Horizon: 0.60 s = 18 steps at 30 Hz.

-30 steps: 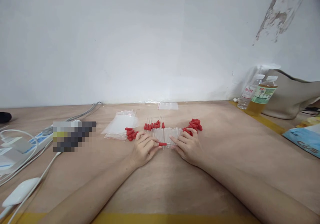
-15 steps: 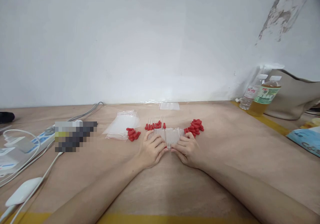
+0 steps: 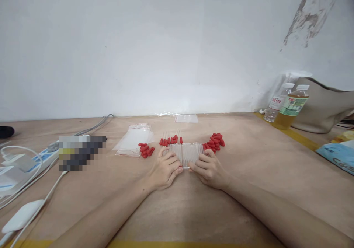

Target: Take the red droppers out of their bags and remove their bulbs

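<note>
A row of thin clear tubes lies side by side on the table between my hands. My left hand is closed at the left end of the row, fingers curled over it. At the right end my right hand is closed in the same way, thumb and fingers bent at the near edge. Just beyond the row are several droppers with red rubber bulbs. A small pile of red bulbs lies to the left, and a larger heap of red bulbs touches the right side near my right fingers.
Clear zip bags are stacked at left, with another flat bag near the wall. A power strip with cables runs along the left. Two bottles, a beige bag and a blue packet stand at right.
Both hands and the near edge of the tube row have shifted slightly toward me. The view has also moved a little. Both hands keep their closed pose.
</note>
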Available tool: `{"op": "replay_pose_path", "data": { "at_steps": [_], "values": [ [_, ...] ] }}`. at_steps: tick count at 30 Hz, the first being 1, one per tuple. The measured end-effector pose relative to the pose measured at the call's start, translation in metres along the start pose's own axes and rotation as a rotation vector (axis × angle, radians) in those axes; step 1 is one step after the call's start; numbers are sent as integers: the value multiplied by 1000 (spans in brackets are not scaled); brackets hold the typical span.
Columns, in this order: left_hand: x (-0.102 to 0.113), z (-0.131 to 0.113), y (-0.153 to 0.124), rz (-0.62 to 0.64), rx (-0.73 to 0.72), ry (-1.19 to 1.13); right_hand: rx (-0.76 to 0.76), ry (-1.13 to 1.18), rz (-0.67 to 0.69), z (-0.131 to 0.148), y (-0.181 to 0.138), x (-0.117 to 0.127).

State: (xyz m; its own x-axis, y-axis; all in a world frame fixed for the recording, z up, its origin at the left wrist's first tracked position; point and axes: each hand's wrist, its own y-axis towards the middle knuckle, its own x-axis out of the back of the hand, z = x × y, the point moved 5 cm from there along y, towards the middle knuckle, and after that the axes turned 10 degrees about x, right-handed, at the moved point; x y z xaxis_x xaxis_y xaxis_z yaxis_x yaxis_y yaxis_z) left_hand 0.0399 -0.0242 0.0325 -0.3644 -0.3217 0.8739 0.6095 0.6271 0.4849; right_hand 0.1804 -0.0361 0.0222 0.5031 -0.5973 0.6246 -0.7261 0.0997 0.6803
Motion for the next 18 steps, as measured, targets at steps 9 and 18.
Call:
{"op": "replay_pose_path", "data": {
  "at_steps": [9, 18],
  "values": [
    [3, 6, -11, -5, 61, -39, 50, -2, -16, -4, -11, 9],
    [46, 87, -18, -415, 449, -144, -493, -55, 10, -39, -18, -1]
  ]
}}
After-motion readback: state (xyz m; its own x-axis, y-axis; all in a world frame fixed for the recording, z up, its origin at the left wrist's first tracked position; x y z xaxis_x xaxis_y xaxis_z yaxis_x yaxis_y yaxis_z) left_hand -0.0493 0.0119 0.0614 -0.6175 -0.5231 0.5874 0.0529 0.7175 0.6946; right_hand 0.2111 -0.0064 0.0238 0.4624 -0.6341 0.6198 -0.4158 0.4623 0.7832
